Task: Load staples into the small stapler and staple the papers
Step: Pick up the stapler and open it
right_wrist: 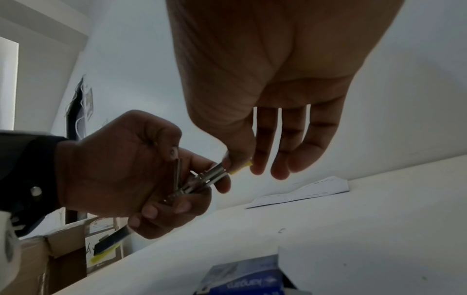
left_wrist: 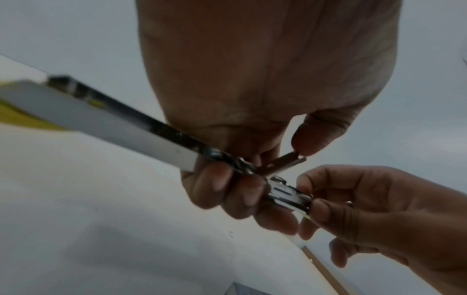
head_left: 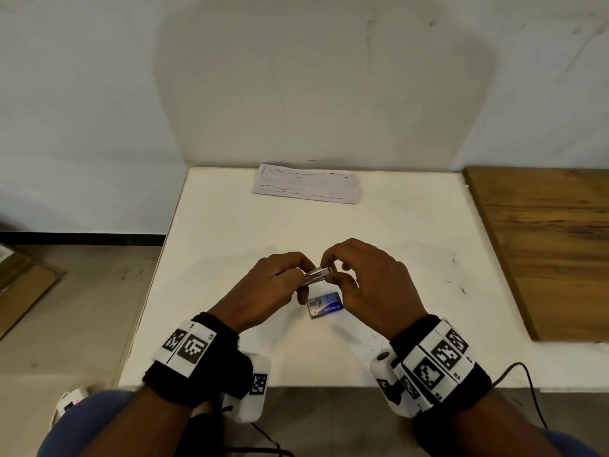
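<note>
My left hand (head_left: 263, 285) grips the small stapler (head_left: 318, 275), swung open above the staple box (head_left: 326, 306); my right hand (head_left: 365, 285) pinches its front end. I judge loading unfinished. Beyond the box, the papers (head_left: 306, 183) lie unstapled.

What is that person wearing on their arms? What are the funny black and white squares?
Both hands, the left hand and the right hand, are bare. Each wrist wears a wide black band with white panels printed with blocky black-and-white square codes. A small white camera box hangs under each wrist. A thin black cable trails from the right one.
</note>
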